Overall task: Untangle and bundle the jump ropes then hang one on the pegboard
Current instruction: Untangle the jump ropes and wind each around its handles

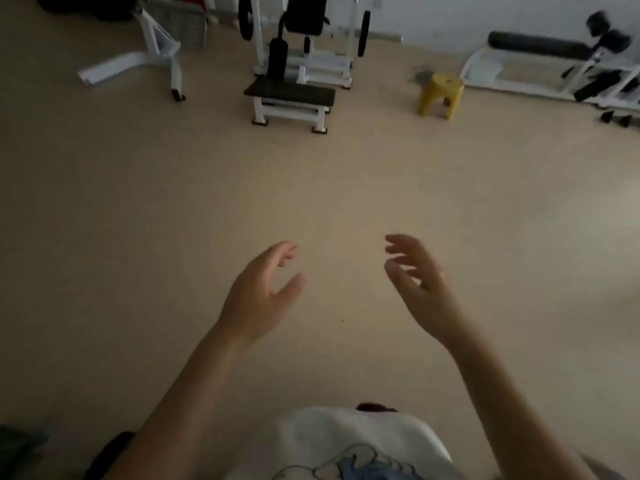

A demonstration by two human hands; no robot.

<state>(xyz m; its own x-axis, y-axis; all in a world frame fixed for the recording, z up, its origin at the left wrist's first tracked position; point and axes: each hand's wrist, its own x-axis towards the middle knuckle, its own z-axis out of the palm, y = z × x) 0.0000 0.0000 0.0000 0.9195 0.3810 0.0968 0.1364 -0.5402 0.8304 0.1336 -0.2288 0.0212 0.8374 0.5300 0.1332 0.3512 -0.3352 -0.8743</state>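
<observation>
My left hand [259, 292] and my right hand [420, 285] are stretched out in front of me over a beige floor, palms facing each other with a gap between them. The fingers of both are loosely spread and hold nothing. No jump rope and no pegboard appear in this view.
A white and black weight bench [291, 98] stands ahead at the middle, with a rack and weight plates behind it. A yellow plastic stool [440, 93] stands to its right. More white gym frames [561, 74] line the right wall and another frame [145, 60] stands at the far left.
</observation>
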